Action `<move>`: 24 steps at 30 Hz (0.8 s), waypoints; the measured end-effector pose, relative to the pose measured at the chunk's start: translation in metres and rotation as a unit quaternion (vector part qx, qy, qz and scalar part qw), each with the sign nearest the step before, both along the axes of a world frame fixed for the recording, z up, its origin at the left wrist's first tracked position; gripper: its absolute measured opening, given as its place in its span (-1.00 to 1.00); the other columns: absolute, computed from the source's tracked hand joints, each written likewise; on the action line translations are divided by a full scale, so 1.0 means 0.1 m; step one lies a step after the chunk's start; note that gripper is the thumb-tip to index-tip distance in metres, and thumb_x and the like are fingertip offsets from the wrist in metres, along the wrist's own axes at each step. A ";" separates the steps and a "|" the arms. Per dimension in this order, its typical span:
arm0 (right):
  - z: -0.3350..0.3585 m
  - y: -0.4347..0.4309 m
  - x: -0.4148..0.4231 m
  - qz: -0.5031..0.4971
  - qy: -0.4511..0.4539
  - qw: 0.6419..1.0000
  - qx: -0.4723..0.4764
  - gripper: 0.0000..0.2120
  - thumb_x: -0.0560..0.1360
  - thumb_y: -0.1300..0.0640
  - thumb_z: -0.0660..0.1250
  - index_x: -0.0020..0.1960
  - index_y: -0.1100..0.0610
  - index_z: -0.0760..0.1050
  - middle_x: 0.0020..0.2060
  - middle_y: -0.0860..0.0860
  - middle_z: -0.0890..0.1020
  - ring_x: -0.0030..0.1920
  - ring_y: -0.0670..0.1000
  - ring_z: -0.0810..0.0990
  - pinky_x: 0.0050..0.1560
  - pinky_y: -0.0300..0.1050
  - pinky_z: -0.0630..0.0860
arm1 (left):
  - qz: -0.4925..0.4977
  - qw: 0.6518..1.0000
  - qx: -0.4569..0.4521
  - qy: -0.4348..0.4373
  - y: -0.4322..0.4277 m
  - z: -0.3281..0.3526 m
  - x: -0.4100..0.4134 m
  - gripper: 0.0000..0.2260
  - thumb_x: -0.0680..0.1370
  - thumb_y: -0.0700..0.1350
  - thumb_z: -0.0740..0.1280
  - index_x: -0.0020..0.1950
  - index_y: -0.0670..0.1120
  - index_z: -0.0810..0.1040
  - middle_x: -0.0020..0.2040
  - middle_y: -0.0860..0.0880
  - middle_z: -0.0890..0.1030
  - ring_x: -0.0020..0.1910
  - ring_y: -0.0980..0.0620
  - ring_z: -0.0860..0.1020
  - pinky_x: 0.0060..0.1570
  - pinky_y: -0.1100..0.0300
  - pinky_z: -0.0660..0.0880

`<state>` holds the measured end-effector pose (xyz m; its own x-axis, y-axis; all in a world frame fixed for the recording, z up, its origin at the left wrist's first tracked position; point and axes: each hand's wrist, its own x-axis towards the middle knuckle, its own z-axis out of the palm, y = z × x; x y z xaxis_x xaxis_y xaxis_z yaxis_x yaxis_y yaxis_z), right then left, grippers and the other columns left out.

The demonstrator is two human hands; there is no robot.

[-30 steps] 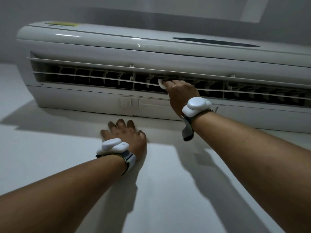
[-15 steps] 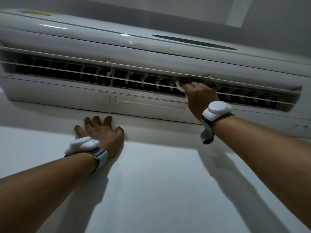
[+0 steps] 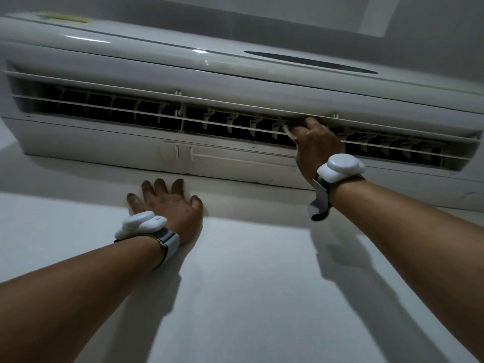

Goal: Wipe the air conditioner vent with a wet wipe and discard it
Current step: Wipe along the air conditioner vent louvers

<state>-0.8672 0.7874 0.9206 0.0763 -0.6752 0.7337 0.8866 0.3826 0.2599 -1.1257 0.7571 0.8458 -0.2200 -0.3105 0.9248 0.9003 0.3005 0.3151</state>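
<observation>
A white wall-mounted air conditioner (image 3: 235,74) fills the upper half of the view, its long dark vent (image 3: 131,111) open along the underside with thin white louvres. My right hand (image 3: 317,148) reaches into the vent right of centre and pinches a white wet wipe (image 3: 288,131) against a louvre; only a small corner of the wipe shows past my fingers. My left hand (image 3: 170,203) lies flat on the wall just under the unit, fingers spread, holding nothing.
The pale wall (image 3: 248,284) below the unit carries the shadows of both arms. A white device is strapped to each wrist. A dark oval display panel (image 3: 309,61) sits on the unit's front cover.
My right hand has slid the wipe to the right along the vent louvre. My left hand stays pressed on the wall. The view has shifted, so the unit appears further left.
</observation>
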 end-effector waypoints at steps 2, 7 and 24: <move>0.00 -0.01 -0.05 0.006 0.001 1.000 0.006 -0.74 0.55 0.30 0.14 0.14 0.19 0.54 -0.01 0.20 0.55 0.00 0.27 0.52 -0.08 0.08 0.47 | -0.005 1.000 -0.005 0.005 -0.01 0.00 -0.02 -0.52 0.54 0.19 0.02 0.44 0.08 0.24 0.39 -0.13 0.30 0.43 -0.17 0.16 0.39 -0.20 0.07; -0.01 -0.10 -0.29 0.019 -0.018 0.999 0.022 -0.71 0.54 0.31 0.14 0.18 0.19 0.52 0.00 0.19 0.57 0.02 0.25 0.49 -0.04 0.07 0.44 | -0.008 0.998 -0.008 0.067 -0.08 -0.07 -0.16 -0.50 0.54 0.20 0.04 0.47 0.11 0.23 0.42 -0.09 0.30 0.43 -0.12 0.21 0.35 -0.08 0.15; 0.00 -0.86 -1.76 0.009 -0.032 0.999 -0.010 -0.66 0.56 0.29 0.03 0.27 0.20 0.42 0.24 0.18 0.44 0.19 0.21 0.42 0.18 0.09 0.35 | -0.016 0.985 -0.008 0.169 -0.13 -0.07 -0.61 -0.47 0.47 0.25 -0.03 0.42 0.18 0.28 0.46 0.06 0.32 0.43 0.00 0.21 0.33 0.02 0.10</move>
